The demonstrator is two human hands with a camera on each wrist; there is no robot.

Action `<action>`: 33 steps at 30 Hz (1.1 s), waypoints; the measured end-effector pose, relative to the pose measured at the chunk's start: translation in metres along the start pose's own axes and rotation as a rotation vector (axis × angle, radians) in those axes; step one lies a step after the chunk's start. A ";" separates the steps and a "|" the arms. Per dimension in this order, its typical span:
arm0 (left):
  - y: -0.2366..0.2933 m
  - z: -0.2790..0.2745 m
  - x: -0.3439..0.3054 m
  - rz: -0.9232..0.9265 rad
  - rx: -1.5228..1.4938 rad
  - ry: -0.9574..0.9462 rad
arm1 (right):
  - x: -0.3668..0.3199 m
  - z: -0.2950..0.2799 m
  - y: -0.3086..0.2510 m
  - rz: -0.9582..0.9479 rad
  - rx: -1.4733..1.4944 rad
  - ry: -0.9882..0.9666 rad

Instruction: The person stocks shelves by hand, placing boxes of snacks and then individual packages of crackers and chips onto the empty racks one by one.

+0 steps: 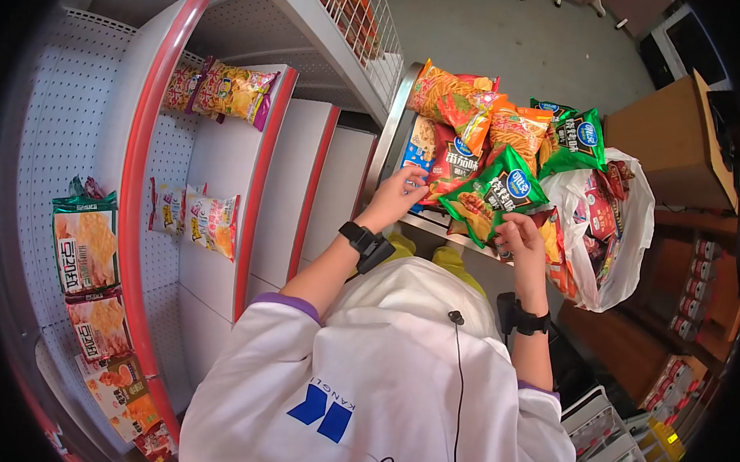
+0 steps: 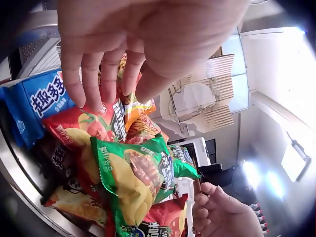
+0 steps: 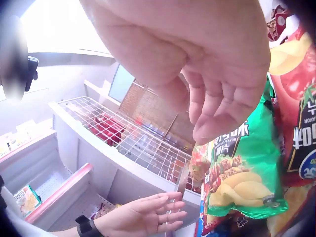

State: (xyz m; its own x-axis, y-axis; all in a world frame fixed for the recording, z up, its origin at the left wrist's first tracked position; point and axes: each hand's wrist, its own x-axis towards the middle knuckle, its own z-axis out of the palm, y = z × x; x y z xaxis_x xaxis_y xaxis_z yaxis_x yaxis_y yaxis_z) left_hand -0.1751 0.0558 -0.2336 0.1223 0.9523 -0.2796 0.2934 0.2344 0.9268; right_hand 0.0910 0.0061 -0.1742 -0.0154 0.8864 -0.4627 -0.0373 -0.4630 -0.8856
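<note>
Over the left side of a metal-edged cart [image 1: 373, 169], my left hand [image 1: 396, 195] hangs with relaxed, slightly bent fingers, holding nothing. In the left wrist view its fingertips are over a red chip bag [image 2: 81, 123], beside a blue packet [image 2: 42, 101]; contact cannot be told. My right hand [image 1: 520, 242] is at the lower right edge of a green chip bag [image 1: 495, 195], its fingers loosely curled with nothing visible in them. The right wrist view has its fingertips just over that green bag [image 3: 247, 168]. Orange snack bags [image 1: 454, 102] lie behind, with another green bag [image 1: 579, 141].
A white plastic bag [image 1: 634, 234] of snacks hangs at the cart's right, near a cardboard box [image 1: 679, 154]. Red-edged shelves [image 1: 256, 185] stand on the left, some holding snack packs [image 1: 236, 89]. A wire basket [image 3: 143, 148] is above the shelving.
</note>
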 end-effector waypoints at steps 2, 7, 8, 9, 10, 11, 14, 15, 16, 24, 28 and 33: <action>0.000 0.011 0.005 -0.005 -0.009 0.001 | 0.001 -0.012 -0.001 -0.025 0.015 0.009; 0.005 0.025 -0.003 -0.043 0.065 0.020 | 0.065 -0.026 -0.024 -0.249 -0.105 0.023; 0.006 0.026 -0.008 -0.040 0.069 0.027 | 0.091 -0.025 -0.030 -0.391 -0.156 0.014; 0.007 0.028 -0.014 -0.036 0.070 0.010 | 0.112 -0.019 -0.045 -0.446 -0.268 0.022; 0.007 0.028 -0.018 -0.032 0.072 -0.007 | 0.133 -0.011 -0.062 -0.501 -0.379 0.032; 0.007 0.028 -0.023 -0.032 0.072 -0.007 | 0.150 -0.002 -0.074 -0.499 -0.505 0.038; 0.016 0.015 -0.039 -0.006 0.088 -0.035 | 0.210 0.027 -0.091 -0.570 -0.842 0.017; 0.018 0.008 -0.047 -0.004 0.086 -0.017 | 0.226 0.037 -0.088 -0.620 -1.049 0.021; 0.018 0.003 -0.054 -0.010 0.082 0.021 | 0.240 0.045 -0.086 -0.637 -1.056 0.007; -0.016 -0.028 -0.133 -0.108 0.054 0.391 | 0.291 0.058 -0.072 -0.277 -1.347 -0.385; -0.033 -0.038 -0.162 -0.196 -0.027 0.499 | 0.285 0.056 -0.080 -0.225 -1.192 -0.463; -0.033 -0.027 -0.161 -0.234 -0.035 0.481 | 0.295 0.052 -0.084 -0.271 -1.217 -0.362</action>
State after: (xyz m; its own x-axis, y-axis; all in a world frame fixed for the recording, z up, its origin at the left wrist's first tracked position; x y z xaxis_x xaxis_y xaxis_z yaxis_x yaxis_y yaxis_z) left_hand -0.2306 -0.0998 -0.2126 -0.3938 0.8537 -0.3408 0.2280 0.4499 0.8635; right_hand 0.0376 0.3068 -0.2345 -0.4251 0.8137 -0.3965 0.8414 0.1938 -0.5045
